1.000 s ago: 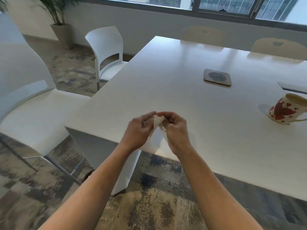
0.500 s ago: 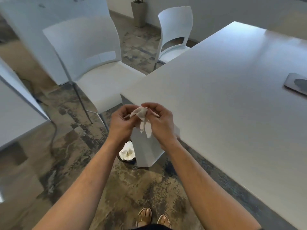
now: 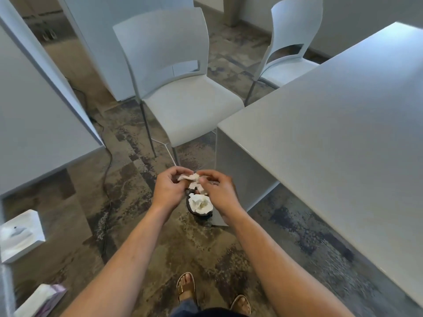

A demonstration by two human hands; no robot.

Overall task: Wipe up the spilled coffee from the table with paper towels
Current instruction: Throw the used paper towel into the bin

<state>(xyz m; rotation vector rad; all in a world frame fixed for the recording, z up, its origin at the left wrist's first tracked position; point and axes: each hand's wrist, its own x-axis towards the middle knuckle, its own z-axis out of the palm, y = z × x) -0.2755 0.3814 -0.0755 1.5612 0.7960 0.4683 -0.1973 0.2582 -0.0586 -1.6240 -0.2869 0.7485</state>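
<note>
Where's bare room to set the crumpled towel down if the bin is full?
The table top is bare across its visible stretch, and so is the near chair seat. The small bin by the table leg is crowded with used towels, below both hands' crumpled paper towel.

Crumpled white paper towel (image 3: 191,178): wadded, held aloft between both hands beside the table corner, loose tails hanging down. Table (image 3: 338,124): pale grey, flat top; the visible portion shows dry, no coffee stain evident. More crumpled white paper (image 3: 200,203) sits in a dark bin on the floor directly below.
</note>
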